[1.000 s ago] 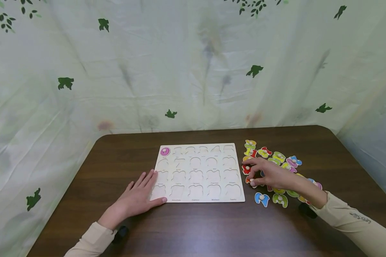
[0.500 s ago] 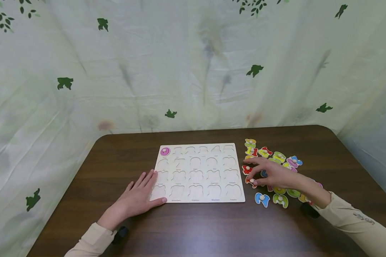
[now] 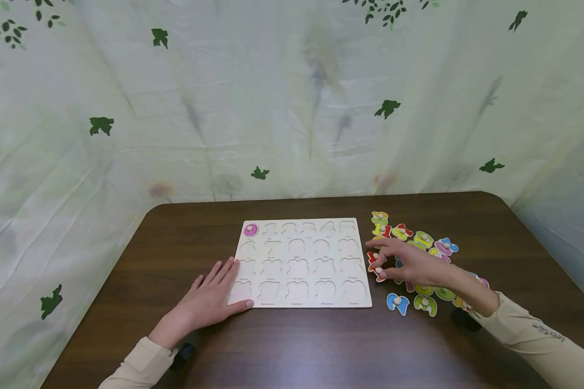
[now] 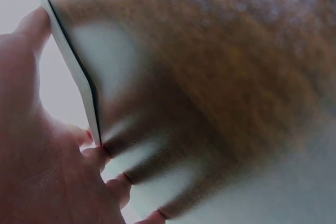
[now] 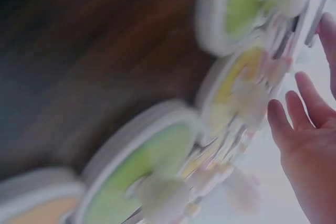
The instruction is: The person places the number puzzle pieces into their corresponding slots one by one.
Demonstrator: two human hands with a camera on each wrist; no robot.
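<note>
A white puzzle board (image 3: 310, 259) with rows of number-shaped recesses lies mid-table. A round purple piece (image 3: 251, 230) fills its top-left recess. My left hand (image 3: 209, 294) rests flat on the board's lower left, fingers spread over the left edge and thumb at the front edge. Right of the board, my right hand (image 3: 409, 263) bends over a cluster of knobbed number pieces. Thumb and index finger pinch the white knob of a red-and-orange puzzle piece (image 3: 376, 275), which looks slightly tilted. In the right wrist view, a green piece (image 5: 139, 174) is close and blurred.
A blue piece (image 3: 397, 303) and a green piece (image 3: 425, 305) lie nearest the front of the cluster. Other pieces, among them a blue-and-purple one (image 3: 446, 246), spread behind and under the right forearm. A leaf-patterned cloth (image 3: 292, 108) hangs behind the brown table (image 3: 292, 346).
The pinched red-and-orange piece has turned and shifted slightly, now sitting against the red piece beside it. My right hand has barely moved. The left hand stays where it was on the board.
</note>
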